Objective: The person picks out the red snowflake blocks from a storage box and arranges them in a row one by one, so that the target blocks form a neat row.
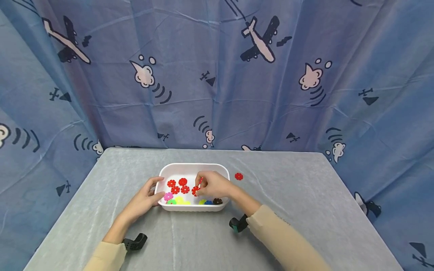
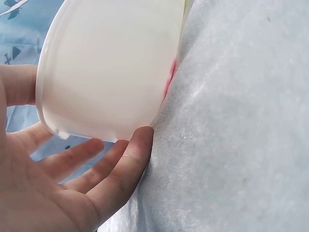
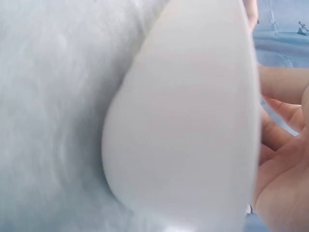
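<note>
A white plastic tray [image 1: 192, 207] stands on the table, with small notched plastic snowflake discs inside. My left hand [image 1: 144, 199] holds the tray's left end, thumb at the rim; in the left wrist view the fingers [image 2: 118, 181] lie against its outer wall. Over the tray's right half, my right hand [image 1: 213, 184] pinches a red snowflake disc [image 1: 194, 191] with thumb and forefinger. Another bit of red shows behind those fingers, mostly hidden. Several red discs [image 1: 183, 181] lie left of the right hand. The tray wall [image 3: 183, 116] hides the fingertips in the right wrist view.
Along the tray's near side lie pink [image 1: 168, 196], green [image 1: 171, 202], yellow [image 1: 179, 200], blue [image 1: 208, 202] and dark brown discs [image 1: 217, 201]. One loose red disc [image 1: 239, 176] lies on the grey table cloth [image 1: 288, 195], right of the tray. A blue patterned curtain [image 1: 217, 94] hangs behind the table.
</note>
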### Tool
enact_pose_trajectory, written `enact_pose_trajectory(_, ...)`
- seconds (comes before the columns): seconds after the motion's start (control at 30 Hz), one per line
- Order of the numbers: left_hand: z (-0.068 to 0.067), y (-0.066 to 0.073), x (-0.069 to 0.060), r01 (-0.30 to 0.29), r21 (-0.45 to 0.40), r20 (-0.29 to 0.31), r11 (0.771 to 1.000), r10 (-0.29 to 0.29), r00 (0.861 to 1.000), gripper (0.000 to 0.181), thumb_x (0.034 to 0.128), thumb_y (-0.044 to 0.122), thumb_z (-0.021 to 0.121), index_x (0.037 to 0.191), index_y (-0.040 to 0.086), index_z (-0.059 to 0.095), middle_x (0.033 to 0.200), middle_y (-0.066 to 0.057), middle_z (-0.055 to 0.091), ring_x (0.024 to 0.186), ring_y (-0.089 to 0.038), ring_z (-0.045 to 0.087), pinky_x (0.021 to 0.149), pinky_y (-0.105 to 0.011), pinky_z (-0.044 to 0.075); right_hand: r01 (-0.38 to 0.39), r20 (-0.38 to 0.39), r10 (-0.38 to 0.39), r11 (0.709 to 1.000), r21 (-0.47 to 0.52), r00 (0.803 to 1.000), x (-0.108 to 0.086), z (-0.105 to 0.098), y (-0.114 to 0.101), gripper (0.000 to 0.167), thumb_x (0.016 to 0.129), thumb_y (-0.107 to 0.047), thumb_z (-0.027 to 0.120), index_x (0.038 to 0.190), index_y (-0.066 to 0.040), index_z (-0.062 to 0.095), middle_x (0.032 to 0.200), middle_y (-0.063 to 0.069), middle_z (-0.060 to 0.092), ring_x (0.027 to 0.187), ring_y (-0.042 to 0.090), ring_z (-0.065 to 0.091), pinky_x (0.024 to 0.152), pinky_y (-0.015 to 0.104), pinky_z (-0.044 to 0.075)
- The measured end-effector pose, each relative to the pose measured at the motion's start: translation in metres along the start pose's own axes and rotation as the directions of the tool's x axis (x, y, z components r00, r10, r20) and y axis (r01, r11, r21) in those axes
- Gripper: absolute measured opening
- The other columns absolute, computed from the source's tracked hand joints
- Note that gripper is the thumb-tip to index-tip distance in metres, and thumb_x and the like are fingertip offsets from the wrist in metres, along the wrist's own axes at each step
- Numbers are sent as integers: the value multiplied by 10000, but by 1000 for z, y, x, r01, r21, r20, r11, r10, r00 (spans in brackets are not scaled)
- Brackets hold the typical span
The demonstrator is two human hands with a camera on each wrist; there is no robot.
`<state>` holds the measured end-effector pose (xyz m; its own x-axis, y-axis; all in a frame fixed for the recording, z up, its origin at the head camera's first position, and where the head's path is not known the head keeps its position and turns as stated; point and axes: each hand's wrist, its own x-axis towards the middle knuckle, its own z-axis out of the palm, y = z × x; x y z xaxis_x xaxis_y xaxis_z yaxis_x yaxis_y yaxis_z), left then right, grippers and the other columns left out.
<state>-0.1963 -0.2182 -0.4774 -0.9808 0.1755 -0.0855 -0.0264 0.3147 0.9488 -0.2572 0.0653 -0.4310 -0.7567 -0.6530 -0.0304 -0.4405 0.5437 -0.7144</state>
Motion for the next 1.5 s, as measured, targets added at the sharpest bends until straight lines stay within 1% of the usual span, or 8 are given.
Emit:
enact_pose_trajectory(0.13,0,0,1,1,3,-1,1000,-1,1000,576,1013,130,622,1520,70,353,1586,-298,269,1335,-432,468,782,-323,559,15,-24,-15,1000,11,1000,-7,-12,1,204,838,-69,814,920,-97,630,673,-26,578,619,85,522,589,240,437)
enact_pose_trajectory(0.33,0,1,1,6,-8,6,1000,-6,1000,579,1015,130,619,1522,69,346,1596,-292,253,1352,-433,454,796,-322,559,-4,-56,8,998,62,998,-23,-34,7,211,852,-72,811,963,-61,632,708,-2,587,645,120,537,597,268,443)
enact_pose_trajectory(0.63,-1,1,1,4,13,5,1000,-4,1000,577,1016,148,620,1520,68,351,1587,-291,267,1340,-431,466,798,-326,556,-40,-167,47,998,42,985,-43,-63,34,185,854,-54,800,941,-93,641,759,-6,648,694,157,584,613,287,466)
enact_pose_trajectory(0.8,0,-1,2,18,12,6,1000,-18,1000,563,1017,140,617,1517,85,364,1590,-270,273,1336,-416,474,820,-317,561,-80,-246,98,993,82,964,-58,-76,52,180,867,-28,777,974,-65,638,791,37,651,711,187,587,617,299,472)
enact_pose_trajectory(1.1,0,-2,2,24,-3,5,1000,-24,1000,562,1017,122,609,1519,82,359,1586,-254,289,1283,-380,522,818,-311,562,-133,-363,194,974,185,911,-73,-84,94,185,910,-58,743,1037,-2,621,846,155,681,713,178,600,637,295,486)
enact_pose_trajectory(1.3,0,-2,2,26,-6,9,1000,-26,1000,559,1017,123,610,1516,84,362,1601,-258,261,1312,-395,499,839,-327,563,-181,-367,266,951,249,891,-75,-84,117,192,923,-27,702,1067,48,599,867,221,687,687,181,588,609,313,472)
enact_pose_trajectory(1.4,0,-2,2,29,-3,5,1000,-29,1000,557,1016,126,613,1514,89,367,1603,-259,257,1322,-397,488,831,-325,561,-224,-355,312,938,266,881,-73,-82,128,191,925,-30,697,1072,41,598,848,204,687,672,192,589,591,323,477)
enact_pose_trajectory(1.5,0,-2,2,30,1,-1,1000,-30,1000,554,1015,127,613,1512,92,372,1600,-258,263,1323,-395,486,819,-320,559,-277,-330,356,924,264,874,-70,-79,137,197,927,-56,709,1074,25,605,835,145,695,675,190,600,589,328,492)
